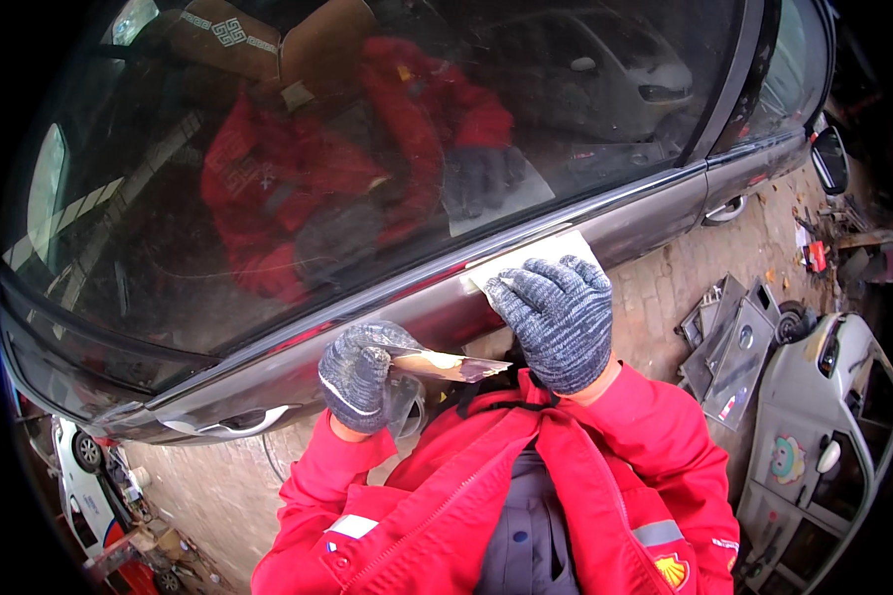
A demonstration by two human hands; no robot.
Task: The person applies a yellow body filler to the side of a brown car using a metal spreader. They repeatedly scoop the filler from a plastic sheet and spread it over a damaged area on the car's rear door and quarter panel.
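My left hand [355, 375], in a grey knitted glove, is closed around a thin flat plate [481, 371] with a tan, putty-like smear on it. The plate points right, in front of my red jacket. My right hand [558, 322], gloved alike, holds a pale, squarish flat sheet [577, 246] against the upper edge of the grey-brown car door [655, 220], just below the window trim. Its fingers lie over the sheet, and the thumb is hidden. A reflection in the dark car window [387, 129] repeats the hand and sheet.
The car fills the far side, with door handles [243, 421] [726, 210] and a side mirror [829, 161]. Loose panels [729, 342] lie on the brick floor [655, 307] at right, near a detached silver door [814, 456]. A white vehicle [84, 486] stands at lower left.
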